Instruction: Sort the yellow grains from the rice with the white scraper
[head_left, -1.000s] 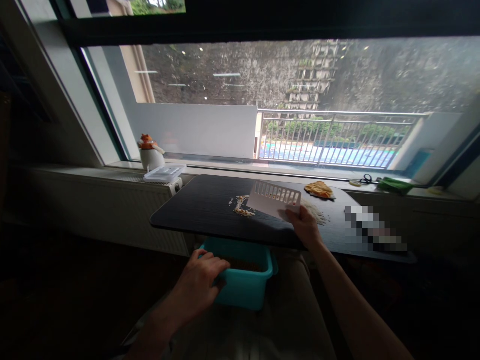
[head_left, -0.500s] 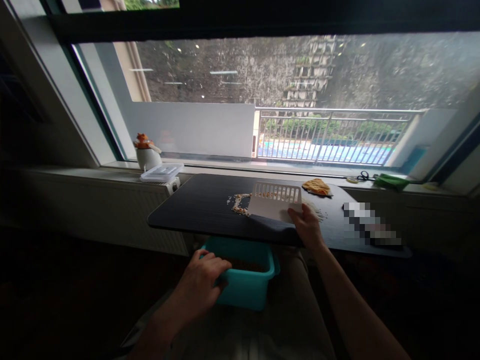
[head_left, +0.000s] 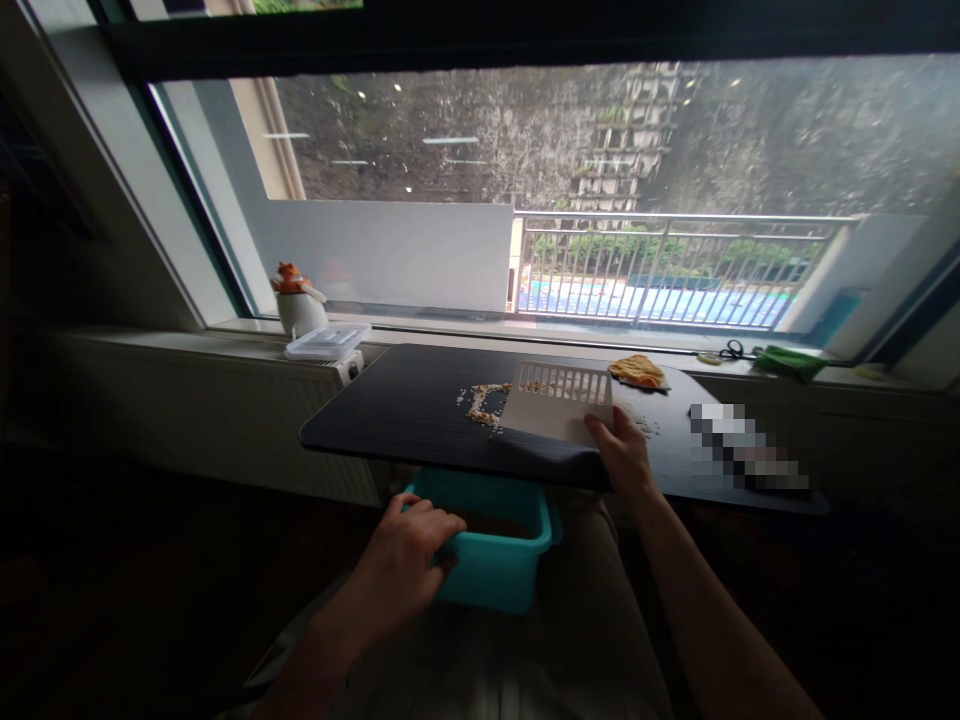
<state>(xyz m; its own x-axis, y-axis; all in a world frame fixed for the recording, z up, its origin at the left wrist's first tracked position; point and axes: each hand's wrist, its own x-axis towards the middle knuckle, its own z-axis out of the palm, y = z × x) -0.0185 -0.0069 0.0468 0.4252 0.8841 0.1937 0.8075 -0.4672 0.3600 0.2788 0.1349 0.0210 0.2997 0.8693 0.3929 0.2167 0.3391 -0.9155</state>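
My right hand (head_left: 624,458) grips a flat white slotted plastic panel (head_left: 551,415) by its near right corner. The panel is tilted over the dark table (head_left: 405,410), and its slots point toward the window. Pale grains and orange-brown bits (head_left: 487,408) lie at its left side and show through the slots. More pale grains lie to the right, partly behind my hand. Below the table edge, my left hand (head_left: 409,550) is closed over the rim of a teal plastic bin (head_left: 487,580) at its left corner. Brown loose material (head_left: 495,524) fills the bin's bottom.
A folded yellow cloth (head_left: 637,371) lies at the table's back right, with a blurred-out object (head_left: 750,450) nearer the right end. A clear plastic lid or tray (head_left: 328,341) and a white pot (head_left: 300,312) stand left. Scissors (head_left: 732,350) and green cloth-like material (head_left: 787,362) rest on the sill.
The whole view has shifted slightly. The slotted panel and my right hand sit a little farther right. My left hand keeps its hold on the bin.
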